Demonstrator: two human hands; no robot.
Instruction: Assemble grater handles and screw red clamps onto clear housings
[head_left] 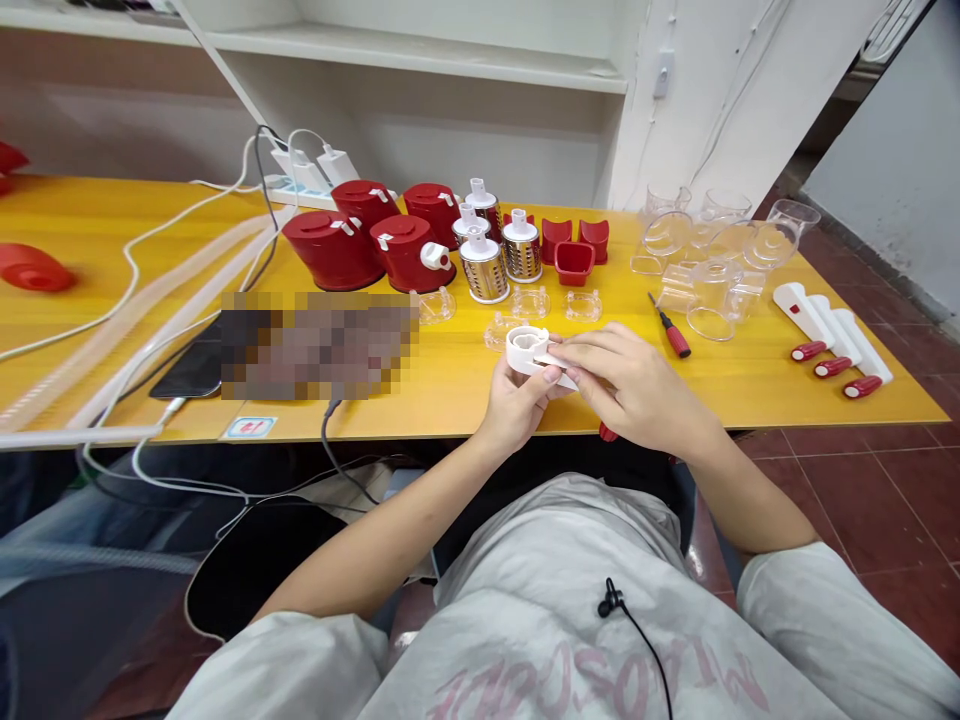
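In front of me, over the table's front edge, both hands hold a white plastic crank handle with a round, hollow end. My left hand is closed around it from below, its thumb against the side. My right hand pinches the same part from the right and covers much of it. A red knob shows under my right palm, apparently the handle's other end. Just behind the round end lie clear plastic frames. A screwdriver with a red and black grip lies right of my hands.
Red grater bodies, metal grater drums and red pushers stand behind. Clear plastic housings and several white handles with red knobs are at right. At left are a phone, cables and a power strip.
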